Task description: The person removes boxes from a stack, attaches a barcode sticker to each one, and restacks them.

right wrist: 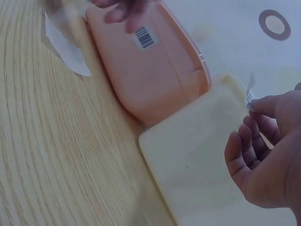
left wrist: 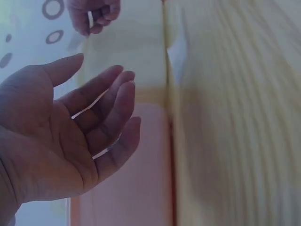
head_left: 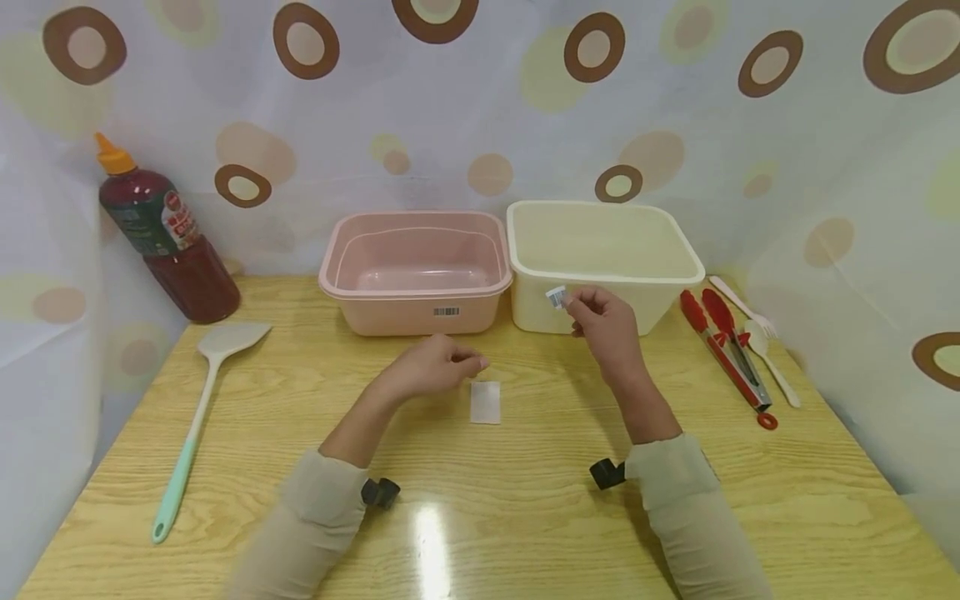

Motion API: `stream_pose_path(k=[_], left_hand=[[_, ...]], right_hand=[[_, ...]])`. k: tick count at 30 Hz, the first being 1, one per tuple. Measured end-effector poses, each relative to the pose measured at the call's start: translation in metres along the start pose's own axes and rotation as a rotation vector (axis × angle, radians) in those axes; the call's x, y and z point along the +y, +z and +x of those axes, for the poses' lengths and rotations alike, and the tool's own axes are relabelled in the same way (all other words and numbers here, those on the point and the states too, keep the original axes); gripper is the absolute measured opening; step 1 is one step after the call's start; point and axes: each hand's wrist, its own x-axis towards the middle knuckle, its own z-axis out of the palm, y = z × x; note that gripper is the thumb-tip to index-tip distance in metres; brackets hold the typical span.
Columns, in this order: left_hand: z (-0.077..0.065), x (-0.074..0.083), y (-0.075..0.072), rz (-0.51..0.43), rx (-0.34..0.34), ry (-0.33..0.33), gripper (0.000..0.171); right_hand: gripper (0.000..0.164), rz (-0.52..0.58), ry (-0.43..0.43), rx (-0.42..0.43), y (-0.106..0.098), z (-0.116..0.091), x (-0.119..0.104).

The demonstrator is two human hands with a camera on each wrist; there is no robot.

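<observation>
Between thumb and forefinger, my right hand pinches a small barcode sticker in front of the cream basin. In the right wrist view the same sticker juts out from the fingertips. My left hand hangs with loosely bent fingers and nothing in them, as the left wrist view shows. Just below it on the table lies a small white paper, its edges curling up in the wrist views. Another barcode sticker is on the front wall of the pink basin.
A sauce bottle with an orange cap stands at the back left, behind a spatula with a mint handle. Red-handled tongs, a light fork and a light spoon lie at the right. Patterned curtain surrounds the wooden table.
</observation>
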Motion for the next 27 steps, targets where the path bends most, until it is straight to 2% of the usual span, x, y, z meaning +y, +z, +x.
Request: stream_pose_path(k=[5,8,11,15,20,27], left_hand=[[0.018,0.021,0.012,-0.078,0.012,0.148,0.043],[0.028,0.033,0.021,-0.096,0.022,0.194,0.05],[0.037,0.041,0.028,-0.064,0.033,0.199,0.055],[0.048,0.045,0.034,-0.02,0.051,0.171,0.061],[0.058,0.047,0.04,-0.051,0.068,0.142,0.065],[0.066,0.052,0.043,-0.049,0.076,0.173,0.059]], right_hand=[[0.025,0.052,0.012,0.038,-0.004,0.001,0.008],[0.016,0.125,0.022,0.048,-0.004,0.001,0.011],[0.013,0.18,0.029,0.046,-0.002,0.002,0.013],[0.016,0.207,0.034,0.054,0.0,0.002,0.015],[0.019,0.198,0.055,0.087,0.003,0.002,0.018],[0.018,0.23,0.053,0.108,-0.001,0.002,0.02]])
